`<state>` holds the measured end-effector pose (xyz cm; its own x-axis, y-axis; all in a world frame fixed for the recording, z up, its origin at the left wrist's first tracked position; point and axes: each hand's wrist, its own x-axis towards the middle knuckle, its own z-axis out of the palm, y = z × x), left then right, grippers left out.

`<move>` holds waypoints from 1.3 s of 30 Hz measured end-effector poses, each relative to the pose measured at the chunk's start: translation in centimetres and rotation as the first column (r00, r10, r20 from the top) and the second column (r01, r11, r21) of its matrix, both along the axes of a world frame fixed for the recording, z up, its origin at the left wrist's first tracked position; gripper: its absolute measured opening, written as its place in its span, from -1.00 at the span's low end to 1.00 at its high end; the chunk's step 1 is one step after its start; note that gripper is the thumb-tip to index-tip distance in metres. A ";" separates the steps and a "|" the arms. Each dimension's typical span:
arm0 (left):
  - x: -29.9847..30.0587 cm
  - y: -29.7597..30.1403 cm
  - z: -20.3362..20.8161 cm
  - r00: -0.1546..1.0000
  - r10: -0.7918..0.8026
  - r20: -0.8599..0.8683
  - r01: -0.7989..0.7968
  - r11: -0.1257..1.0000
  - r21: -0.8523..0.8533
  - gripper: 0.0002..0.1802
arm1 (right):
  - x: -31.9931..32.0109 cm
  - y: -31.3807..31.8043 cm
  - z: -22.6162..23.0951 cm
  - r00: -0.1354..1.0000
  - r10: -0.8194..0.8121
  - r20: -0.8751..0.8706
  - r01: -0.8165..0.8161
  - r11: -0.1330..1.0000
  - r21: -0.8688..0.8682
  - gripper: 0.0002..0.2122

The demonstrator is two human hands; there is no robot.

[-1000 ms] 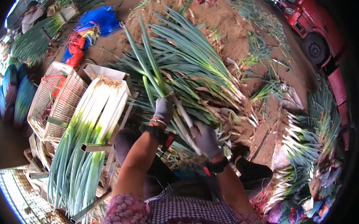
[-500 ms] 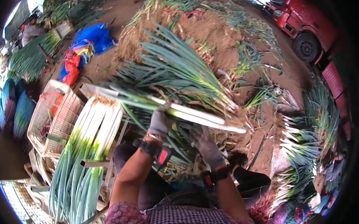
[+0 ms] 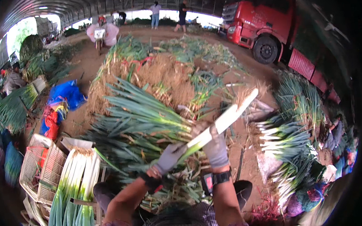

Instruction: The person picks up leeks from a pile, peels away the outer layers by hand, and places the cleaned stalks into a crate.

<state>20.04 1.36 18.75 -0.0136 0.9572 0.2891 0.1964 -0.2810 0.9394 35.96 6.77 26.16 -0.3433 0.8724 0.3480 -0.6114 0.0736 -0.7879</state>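
Observation:
My left hand (image 3: 171, 157), in a grey glove, is closed around the green lower part of a large green onion (image 3: 229, 118). The onion slants up to the right, its white shank and brown roots at the far end. My right hand (image 3: 215, 148), also gloved, wraps the shank further up; some of its fingers are partly hidden behind the stalk. Just beyond both hands lies a heap of untrimmed green onions (image 3: 144, 110) with long dark leaves. On my left, cleaned green onions (image 3: 80, 170) lie side by side, white ends away from me.
A woven plastic basket (image 3: 40, 171) stands at the left, near a blue sheet (image 3: 69, 94). More onions (image 3: 287, 138) lie in rows at the right. A red truck (image 3: 262, 22) is parked at the back right; a motorbike (image 3: 99, 35) and several people are further off.
The view has tilted up, showing more background. The onion has swung from pointing down to the right to pointing up to the right. My right hand, loose below it before, now grips the shank.

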 end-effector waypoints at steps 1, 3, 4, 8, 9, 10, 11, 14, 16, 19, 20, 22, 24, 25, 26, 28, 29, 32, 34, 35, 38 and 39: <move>0.7 0.0 0.0 0.997 0.071 0.027 -0.074 0.985 0.154 -0.71 | 0.2 -0.5 -0.3 0.999 -0.032 0.018 0.032 0.999 -0.023 -0.54; 1.3 0.0 1.2 0.971 0.180 -0.159 -0.157 0.977 0.144 -0.73 | -0.4 -1.3 -1.5 0.991 -0.111 0.074 0.107 0.993 0.046 -0.58; 2.4 0.1 1.9 0.965 0.231 -0.123 -0.208 0.962 0.177 -0.73 | -0.9 -2.0 -2.5 0.966 -0.126 0.224 0.101 0.988 0.119 -0.60; 1.8 -1.6 4.9 0.975 0.092 -0.201 -0.030 0.956 0.293 -0.52 | -1.0 -3.6 -0.3 0.860 -0.315 0.402 0.241 0.944 0.225 -0.68; 1.9 -3.0 5.5 0.878 0.242 -0.414 -0.036 0.894 0.447 -0.44 | -0.2 -3.9 0.4 0.841 -0.367 0.397 0.260 0.918 0.298 -0.69; 1.3 -3.5 3.5 0.842 0.331 -0.427 -0.128 0.890 0.437 -0.47 | -1.7 -4.7 1.6 0.975 -0.215 -0.051 0.220 0.965 0.145 -0.72; 0.9 -3.5 1.2 0.796 0.416 -0.440 -0.222 0.877 0.427 -0.49 | -2.5 -5.8 3.3 0.972 -0.219 -0.087 0.231 0.960 0.160 -0.76; 0.6 -3.0 2.1 0.822 0.464 -0.329 -0.330 0.860 0.389 -0.55 | -2.9 -5.5 3.4 0.982 -0.189 0.009 0.180 0.950 0.255 -0.73; -1.2 -3.3 6.9 0.789 0.530 -0.310 -0.335 0.795 0.506 -0.59 | -2.4 -4.8 4.2 0.941 -0.333 0.061 0.286 0.879 0.382 -0.62; -6.5 -5.9 13.1 0.536 0.787 -0.305 -0.321 0.524 0.789 -0.58 | -4.7 -6.2 6.9 0.976 -0.190 -0.108 0.218 0.867 0.448 -0.48; -9.1 -7.7 15.4 0.407 0.838 -0.363 -0.295 0.497 0.816 -0.50 | -5.5 -6.6 6.4 0.994 -0.088 -0.059 0.105 0.902 0.419 -0.50; -13.0 -13.0 20.7 0.190 0.874 -0.446 -0.242 0.482 0.842 -0.48 | -5.8 -6.1 4.1 0.997 0.068 0.026 -0.073 0.957 0.280 -0.57; -17.0 -19.9 23.9 -0.032 0.893 -0.449 -0.175 0.437 0.882 -0.55 | -5.4 -3.0 -2.9 0.981 0.185 0.058 -0.187 0.982 0.022 -0.61; -18.8 -23.2 24.4 -0.155 0.898 -0.411 -0.116 0.397 0.911 -0.57 | -5.6 -2.3 -6.5 0.962 0.264 0.066 -0.243 0.943 -0.227 -0.64; -19.6 -27.2 24.6 -0.292 0.828 -0.479 -0.198 0.437 0.877 -0.56 | -6.3 -2.9 -9.2 0.945 0.289 0.151 -0.242 0.932 -0.268 -0.68; -21.4 -34.2 23.8 -0.541 0.606 -0.583 -0.369 0.451 0.812 -0.57 | -7.2 -3.1 -14.9 0.863 0.340 0.374 -0.170 0.892 -0.419 -0.73; -22.4 -37.3 22.8 -0.641 0.450 -0.622 -0.456 0.429 0.780 -0.58 | -7.1 -3.4 -17.2 0.808 0.391 0.440 -0.191 0.881 -0.433 -0.73; -26.0 -44.1 17.0 -0.619 0.164 -0.768 -0.707 0.310 0.636 -0.76 | -7.0 -5.7 -20.3 0.651 0.495 0.576 -0.122 0.817 -0.563 -0.69; -28.8 -46.6 11.3 -0.483 0.056 -0.874 -0.861 0.153 0.486 -0.79 | -6.6 -6.5 -21.9 0.578 0.524 0.626 -0.163 0.825 -0.540 -0.67; -30.4 -47.4 8.0 -0.372 0.023 -0.928 -0.925 0.067 0.373 -0.75 | -6.8 -6.7 -22.4 0.574 0.528 0.626 -0.158 0.821 -0.548 -0.67; -34.8 -47.1 -2.7 -0.220 0.070 -0.973 -0.976 -0.015 0.219 -0.74 | -7.7 -7.2 -23.4 0.552 0.528 0.646 -0.181 0.832 -0.525 -0.69; -35.7 -45.5 -5.7 -0.155 0.068 -0.986 -0.988 -0.028 0.153 -0.68 | -7.8 -7.1 -23.4 0.545 0.515 0.661 -0.205 0.847 -0.491 -0.70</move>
<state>-15.65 -44.16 13.04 -0.9484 0.2605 0.1808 0.2308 0.9581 -0.1698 28.21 -0.32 2.74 -0.6486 0.6076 -0.4584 0.2926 -0.3570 -0.8871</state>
